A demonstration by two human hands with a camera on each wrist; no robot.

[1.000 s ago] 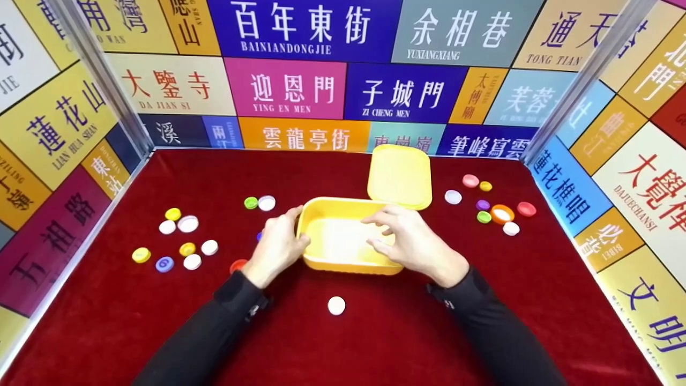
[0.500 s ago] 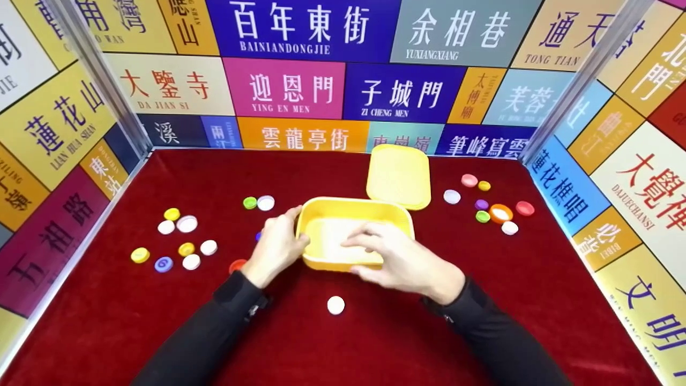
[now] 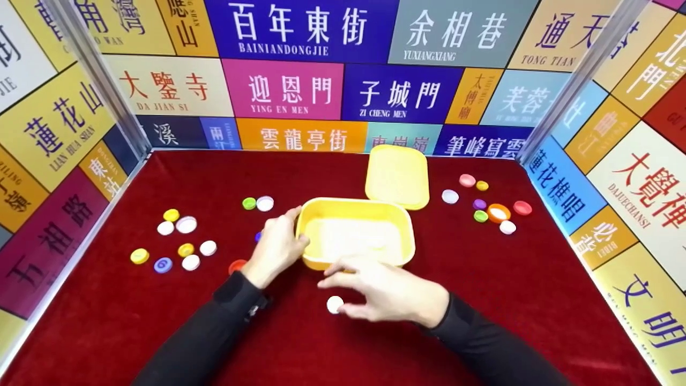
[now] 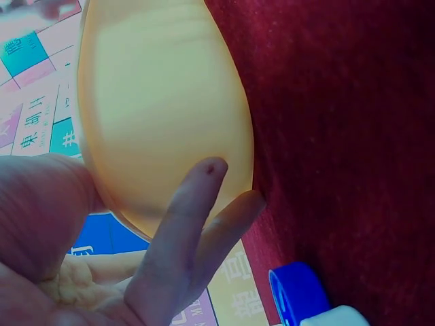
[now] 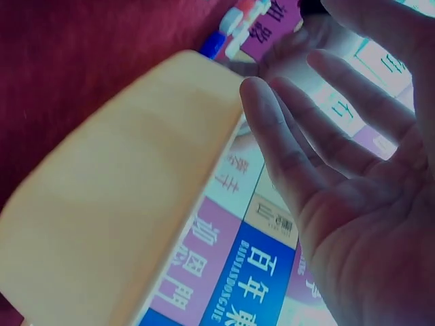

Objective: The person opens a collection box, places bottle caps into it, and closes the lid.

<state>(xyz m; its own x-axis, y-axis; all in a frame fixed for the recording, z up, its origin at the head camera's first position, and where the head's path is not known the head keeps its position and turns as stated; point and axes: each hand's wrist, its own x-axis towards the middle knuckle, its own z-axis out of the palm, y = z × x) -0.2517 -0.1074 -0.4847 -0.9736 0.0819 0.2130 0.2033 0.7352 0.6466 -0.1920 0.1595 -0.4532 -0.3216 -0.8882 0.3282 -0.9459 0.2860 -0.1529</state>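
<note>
My left hand (image 3: 278, 244) grips the left end of a yellow plastic box (image 3: 359, 209), the thumb over its rim. In the left wrist view the fingers (image 4: 170, 244) lie against the outer wall. Just in front of the box hovers my right hand (image 3: 383, 289), fingers spread and palm down. Its thumb is beside a white bottle cap (image 3: 334, 304) on the red cloth; touching or apart, I cannot tell. The right wrist view shows nothing between these fingers (image 5: 265, 112). Glare washes out the box's inside, where a faint pale shape may lie.
A yellow lid (image 3: 397, 177) lies behind the box. Several coloured caps are scattered at left, such as a blue one (image 3: 163, 265), and at right around an orange one (image 3: 499, 213). A red cap (image 3: 237, 266) sits beside the left wrist. Printed panels (image 3: 289, 88) wall the table.
My right hand has moved out of the box, over its front rim, toward me and down to the white bottle cap. The left hand and the box have stayed in place.
</note>
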